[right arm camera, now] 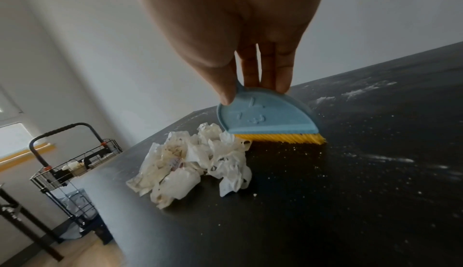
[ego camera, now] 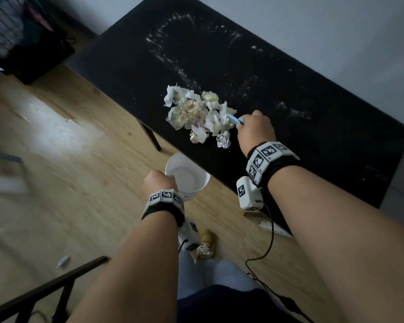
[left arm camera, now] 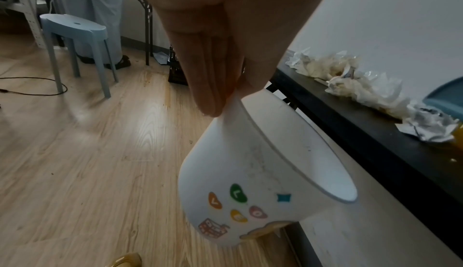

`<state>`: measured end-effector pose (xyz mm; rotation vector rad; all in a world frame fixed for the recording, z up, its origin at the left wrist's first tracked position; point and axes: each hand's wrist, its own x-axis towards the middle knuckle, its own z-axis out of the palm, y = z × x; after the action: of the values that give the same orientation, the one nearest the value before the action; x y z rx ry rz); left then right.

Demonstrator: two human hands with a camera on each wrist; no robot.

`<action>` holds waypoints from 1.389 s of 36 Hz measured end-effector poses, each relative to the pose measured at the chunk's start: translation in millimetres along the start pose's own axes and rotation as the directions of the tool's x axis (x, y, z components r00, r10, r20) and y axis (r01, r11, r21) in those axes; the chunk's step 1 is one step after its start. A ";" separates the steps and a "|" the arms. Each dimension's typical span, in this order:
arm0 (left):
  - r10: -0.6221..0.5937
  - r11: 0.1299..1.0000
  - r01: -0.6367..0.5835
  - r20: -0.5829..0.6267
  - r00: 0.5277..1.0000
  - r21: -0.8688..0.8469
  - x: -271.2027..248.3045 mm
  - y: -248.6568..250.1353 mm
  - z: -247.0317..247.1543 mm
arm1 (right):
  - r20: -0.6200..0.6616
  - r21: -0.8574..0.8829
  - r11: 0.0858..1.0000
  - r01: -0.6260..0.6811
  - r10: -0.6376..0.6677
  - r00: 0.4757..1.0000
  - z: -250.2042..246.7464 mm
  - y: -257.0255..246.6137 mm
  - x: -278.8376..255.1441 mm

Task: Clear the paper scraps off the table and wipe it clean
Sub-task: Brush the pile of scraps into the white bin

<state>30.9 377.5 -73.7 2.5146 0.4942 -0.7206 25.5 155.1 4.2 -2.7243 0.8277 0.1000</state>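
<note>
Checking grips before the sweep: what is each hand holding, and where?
Left hand pinches the white bin by its rim. Right hand grips the blue brush by its top edge, bristles on the table.

The heap of crumpled white paper scraps (ego camera: pixel 197 114) sits near the front edge of the black surface (ego camera: pixel 278 94), with the small blue brush with yellow bristles (right arm camera: pixel 269 122) touching its right side, so that flank is blocked, while the back and far end of the surface hold only streaks of white powder (ego camera: pixel 173 50) and lie open. Just below the front edge the white paper cup with coloured stickers (left arm camera: pixel 253 182) hangs mouth-up, pinched by the left hand (ego camera: pixel 160 184), taking up the gap there. Left of the cup there's bare wooden floor (ego camera: pixel 63 145), with a pale blue plastic stool (left arm camera: pixel 75 33) well off to the side.
</note>
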 end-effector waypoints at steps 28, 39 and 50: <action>-0.041 0.989 0.037 -0.022 0.999 -0.144 -23.6 -1.7 3.4 | 0.139 0.108 0.993 -0.039 0.023 0.990 -12.3 -9.8 -55.9; -0.038 0.985 0.032 -0.033 0.999 -0.170 -14.5 -4.1 -0.4 | 0.183 0.177 0.976 0.127 -0.159 0.970 -5.6 -30.7 -64.7; -0.019 0.989 0.008 -0.078 0.997 -0.146 0.5 -5.0 -8.3 | -0.178 0.196 0.980 0.040 -0.005 0.984 -21.4 -17.4 -28.2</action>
<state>32.3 386.1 -69.4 2.4119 0.5709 -0.5705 11.2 177.6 33.3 -2.5783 0.8058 -0.2217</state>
